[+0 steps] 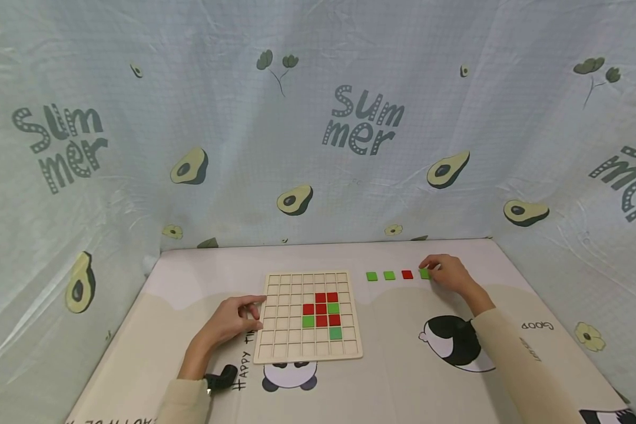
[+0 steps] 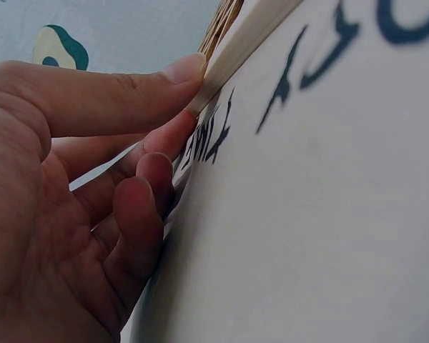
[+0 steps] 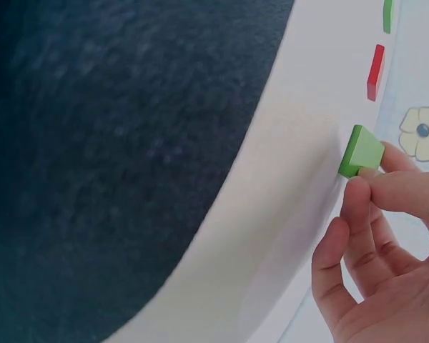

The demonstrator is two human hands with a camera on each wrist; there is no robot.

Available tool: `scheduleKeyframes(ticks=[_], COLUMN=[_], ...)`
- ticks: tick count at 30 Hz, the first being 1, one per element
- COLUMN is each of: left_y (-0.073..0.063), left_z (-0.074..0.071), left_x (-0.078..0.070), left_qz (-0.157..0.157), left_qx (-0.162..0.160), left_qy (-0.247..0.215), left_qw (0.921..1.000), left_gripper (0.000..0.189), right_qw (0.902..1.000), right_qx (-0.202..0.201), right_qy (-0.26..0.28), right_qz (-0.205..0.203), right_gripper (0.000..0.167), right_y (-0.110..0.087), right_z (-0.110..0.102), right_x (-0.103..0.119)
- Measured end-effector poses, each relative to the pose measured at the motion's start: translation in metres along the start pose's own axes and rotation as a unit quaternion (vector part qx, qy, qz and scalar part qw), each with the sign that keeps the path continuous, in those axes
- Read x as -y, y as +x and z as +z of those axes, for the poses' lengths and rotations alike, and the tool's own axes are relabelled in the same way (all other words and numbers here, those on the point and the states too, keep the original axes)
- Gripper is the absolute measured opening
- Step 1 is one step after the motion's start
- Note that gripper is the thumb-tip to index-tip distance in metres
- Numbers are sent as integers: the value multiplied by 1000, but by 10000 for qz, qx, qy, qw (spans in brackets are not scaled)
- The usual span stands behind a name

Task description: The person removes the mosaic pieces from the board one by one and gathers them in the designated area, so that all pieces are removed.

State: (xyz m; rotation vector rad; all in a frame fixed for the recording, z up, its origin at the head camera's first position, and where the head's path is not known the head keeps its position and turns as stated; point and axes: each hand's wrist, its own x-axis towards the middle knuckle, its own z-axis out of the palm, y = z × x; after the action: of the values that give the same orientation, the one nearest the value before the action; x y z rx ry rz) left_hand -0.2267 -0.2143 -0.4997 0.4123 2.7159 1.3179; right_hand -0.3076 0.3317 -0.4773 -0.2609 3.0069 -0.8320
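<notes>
A pale wooden grid board [image 1: 286, 347] lies on the table, with several red tiles [image 1: 320, 308] and green tiles [image 1: 335, 333] in its squares toward the right. My left hand [image 1: 232, 318] touches the board's left edge with thumb and fingertips set apart along it; the left wrist view has the thumb [image 2: 129, 93] against that edge. To the right and farther back, my right hand [image 1: 449, 273] pinches a green square tile [image 3: 362, 151] between thumb and finger. The tile looks tilted in the right wrist view, and whether it touches the table I cannot tell.
Left of my right hand, a red tile [image 1: 407, 274] and two green tiles, one nearer [image 1: 389, 275] and one farther [image 1: 371, 276], lie in a row. A printed cloth covers the table [image 1: 392, 365]. Behind it hangs a curtain [image 1: 233, 118] with avocado prints.
</notes>
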Motion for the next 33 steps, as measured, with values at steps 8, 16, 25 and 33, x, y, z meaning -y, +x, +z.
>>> scheduleKeyframes(ticks=[8,16,25,33], left_y=[-1,-1,-1,-3], left_z=[0,0,0,-2], left_x=[0,1,1,2], left_qz=[84,102,31,33], left_qx=[3,14,35,62], left_qy=[0,-38,109,37], left_qw=[10000,9999,9999,10000], left_gripper=[62,62,60,59], right_qw=[9998,9994,9991,9993], right_qx=[162,262,342,280], right_qy=[-40,-172,-265,-224], right_qz=[95,111,32,44], right_gripper=[26,30,30,32], right_y=[-1,0,-3,-9], right_z=[-1,0,-1,0], right_x=[4,7,11,11])
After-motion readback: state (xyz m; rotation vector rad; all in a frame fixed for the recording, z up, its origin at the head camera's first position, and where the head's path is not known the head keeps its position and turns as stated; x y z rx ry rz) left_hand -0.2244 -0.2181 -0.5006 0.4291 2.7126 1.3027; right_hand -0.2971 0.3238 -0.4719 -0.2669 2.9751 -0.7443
